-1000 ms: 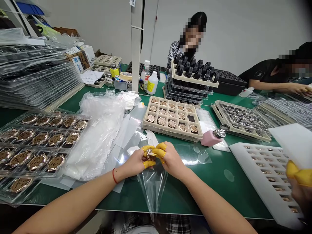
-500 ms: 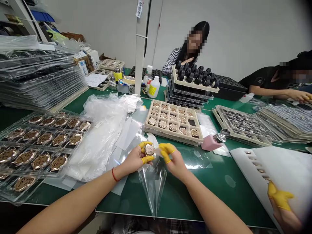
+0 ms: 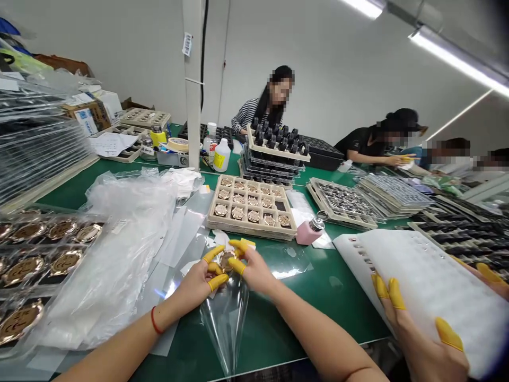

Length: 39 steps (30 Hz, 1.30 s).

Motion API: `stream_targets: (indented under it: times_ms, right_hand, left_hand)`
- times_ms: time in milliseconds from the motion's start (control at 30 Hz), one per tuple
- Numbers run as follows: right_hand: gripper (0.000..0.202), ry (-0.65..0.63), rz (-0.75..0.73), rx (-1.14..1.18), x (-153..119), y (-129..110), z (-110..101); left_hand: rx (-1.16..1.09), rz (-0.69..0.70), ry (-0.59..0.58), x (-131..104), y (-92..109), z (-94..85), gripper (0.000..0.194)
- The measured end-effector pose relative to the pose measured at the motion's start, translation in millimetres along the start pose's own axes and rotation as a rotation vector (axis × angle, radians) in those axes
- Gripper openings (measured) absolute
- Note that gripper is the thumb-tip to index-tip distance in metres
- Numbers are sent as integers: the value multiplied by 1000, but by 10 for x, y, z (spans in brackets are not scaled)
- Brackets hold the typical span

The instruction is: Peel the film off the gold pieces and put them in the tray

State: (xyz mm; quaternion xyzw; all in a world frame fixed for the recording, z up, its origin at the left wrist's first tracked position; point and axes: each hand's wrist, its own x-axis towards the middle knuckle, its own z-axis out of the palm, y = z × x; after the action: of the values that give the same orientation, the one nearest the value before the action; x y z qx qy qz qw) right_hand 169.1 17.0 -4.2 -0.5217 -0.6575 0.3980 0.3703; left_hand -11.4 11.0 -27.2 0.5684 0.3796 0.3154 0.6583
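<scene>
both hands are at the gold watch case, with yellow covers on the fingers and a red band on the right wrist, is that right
Not quite: in the head view, the red band is on the left wrist, not the right. The left hand and right hand are at the gold watch case, with yellow covers on the fingers.

Round watch case [image 3: 228, 260], brownish with shiny gold rim, between both hands [image 3: 196, 286] [image 3: 257, 270]
</scene>
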Motion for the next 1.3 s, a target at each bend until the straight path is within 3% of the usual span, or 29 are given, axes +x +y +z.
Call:
stream_targets:
  times_ms: [67, 167, 200, 267, 333, 467, 533, 633, 733, 867, 933, 1033, 1167, 1300]
  right_hand:
    - [39, 184, 8, -53, 179, -19, -322]
    - [38, 585, 96, -371, 541, 21, -994]
    - [39, 667, 129, -419, 657, 55, -1192]
    - [38, 738, 170, -488, 844, 144, -1469]
    - [34, 744, 191, -543, 945, 226, -1568]
    - [31, 751, 154, -664, 822, 254, -1381]
    - [31, 700, 21, -725, 594, 212, -1196]
    - [26, 410, -180, -813, 150, 182, -941]
    - [24, 107, -108, -882, -202, 239, -823]
    - [81, -4, -89, -998, -373, 299, -803]
    - [85, -17, -65, -1054, -391, 296, -782]
    - [65, -92, -8, -1069, -438, 285, -683]
    - [27, -67, 48, -1030, -644, 242, -383]
    - [19, -88, -54, -1006, -845, 162, -29]
  left_hand:
    - [58, 27, 21, -6, -4, -22, 65]
    - [207, 64, -19, -54, 47, -38, 55]
    - [255, 82, -49, -79, 72, -36, 52]
    - [344, 135, -113, -129, 119, -26, 47]
    - [459, 196, -158, -168, 150, -17, 46]
    - [752, 289, -206, -189, 164, -19, 50]
    - [846, 335, -229, -177, 163, -18, 53]
    - [937, 386, -249, -146, 153, -9, 56]
    - [1013, 422, -222, -117, 92, -5, 58]
    - [1101, 469, -159, -72, -120, -45, 62]
    - [1154, 533, -118, -5, -252, -94, 63]
    - [1225, 636, -73, 129, -406, -165, 65]
    - [1268, 692, -82, 182, -464, -175, 69]
    - [1242, 670, -66, 146, -444, -123, 73]
